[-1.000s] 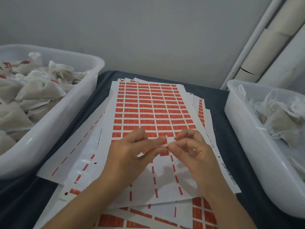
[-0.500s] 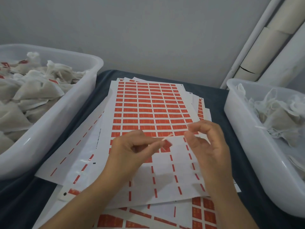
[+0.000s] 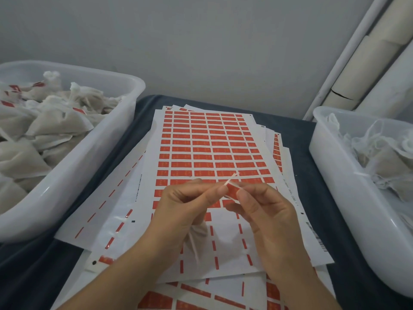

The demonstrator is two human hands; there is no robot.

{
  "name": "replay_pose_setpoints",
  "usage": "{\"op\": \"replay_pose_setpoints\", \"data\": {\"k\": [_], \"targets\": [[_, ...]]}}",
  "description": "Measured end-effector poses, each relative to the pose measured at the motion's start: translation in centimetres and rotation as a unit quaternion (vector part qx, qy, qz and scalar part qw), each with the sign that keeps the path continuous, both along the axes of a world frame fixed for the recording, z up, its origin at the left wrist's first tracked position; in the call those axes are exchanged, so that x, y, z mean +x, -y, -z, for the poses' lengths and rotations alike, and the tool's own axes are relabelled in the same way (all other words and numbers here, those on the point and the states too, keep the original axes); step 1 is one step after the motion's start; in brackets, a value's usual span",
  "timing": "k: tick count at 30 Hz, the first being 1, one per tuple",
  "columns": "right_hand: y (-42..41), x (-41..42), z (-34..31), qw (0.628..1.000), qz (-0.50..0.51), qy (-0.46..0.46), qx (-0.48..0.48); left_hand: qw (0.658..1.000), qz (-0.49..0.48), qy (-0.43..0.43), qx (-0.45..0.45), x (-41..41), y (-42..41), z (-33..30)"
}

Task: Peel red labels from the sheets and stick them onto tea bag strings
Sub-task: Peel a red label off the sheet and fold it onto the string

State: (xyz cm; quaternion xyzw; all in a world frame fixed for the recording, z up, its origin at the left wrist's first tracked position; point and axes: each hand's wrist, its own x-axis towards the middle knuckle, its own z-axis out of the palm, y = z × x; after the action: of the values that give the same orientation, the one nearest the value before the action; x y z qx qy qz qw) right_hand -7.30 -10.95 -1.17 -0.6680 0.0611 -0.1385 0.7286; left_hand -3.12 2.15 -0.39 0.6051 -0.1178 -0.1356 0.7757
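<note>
A: Where does the work sit at this moment?

B: Over the top label sheet point(image 3: 207, 148). The left hand point(image 3: 178, 211) pinches the tea bag string point(image 3: 231, 179) between thumb and forefinger, with the white end sticking up and away. The tea bag point(image 3: 199, 231) itself seems tucked under that palm, a pale gathered bit showing below it. The right hand point(image 3: 266, 211) pinches a red label point(image 3: 232, 190) right against the string.

A: So both hands are closed on something?

B: Yes, one clamped on the string, the other on the label. Whether the label already touches the string is hard to tell; they overlap in this view.

A: How would these things handle?

B: Likely very light and limp. The string looks thin and floppy, so it probably needs holding close to the free end, taut. The label is small, thin and sticky on one face; it would curl or stick to a fingertip, so gripping by one edge seems wisest. The bag looks soft, and a hard tug might tear it.

A: And the supplies?

B: The left tub point(image 3: 93, 153) holds bags, some with red tags showing; the right tub point(image 3: 330, 175) holds bags with no red visible.
</note>
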Motion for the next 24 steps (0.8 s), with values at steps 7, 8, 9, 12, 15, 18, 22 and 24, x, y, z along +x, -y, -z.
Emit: {"op": "replay_pose_setpoints", "data": {"k": [7, 8, 9, 12, 15, 18, 22, 24], "targets": [[0.11, -0.03, 0.06, 1.000, -0.004, 0.011, 0.017, 1.000, 0.006, -0.007, -0.010, -0.17, 0.01, 0.00], [0.12, -0.04, 0.07, 1.000, 0.000, 0.013, 0.010, 1.000, 0.005, -0.008, -0.011, -0.17, 0.02, 0.01], [0.12, -0.04, 0.06, 1.000, 0.002, 0.015, 0.004, 1.000, 0.006, -0.009, -0.013, -0.16, 0.03, 0.01], [0.13, -0.07, 0.12, 1.000, 0.011, 0.022, -0.004, 1.000, 0.008, -0.008, -0.012, -0.13, 0.04, 0.13], [0.19, -0.08, 0.22, 0.999, 0.022, 0.029, -0.010, 1.000, 0.009, 0.009, -0.005, -0.17, 0.07, 0.31], [0.26, -0.01, 0.30, 0.999, 0.028, 0.034, -0.017, 1.000, 0.001, 0.025, -0.002, -0.19, 0.18, 0.48], [0.31, -0.03, 0.44, 0.998, 0.032, 0.045, -0.023, 0.999, -0.003, 0.037, 0.000, -0.11, 0.27, 0.90], [0.34, -0.02, 0.52, 0.998, 0.034, 0.050, -0.023, 0.999, -0.006, 0.042, 0.008, -0.17, 0.25, 0.86]]}}
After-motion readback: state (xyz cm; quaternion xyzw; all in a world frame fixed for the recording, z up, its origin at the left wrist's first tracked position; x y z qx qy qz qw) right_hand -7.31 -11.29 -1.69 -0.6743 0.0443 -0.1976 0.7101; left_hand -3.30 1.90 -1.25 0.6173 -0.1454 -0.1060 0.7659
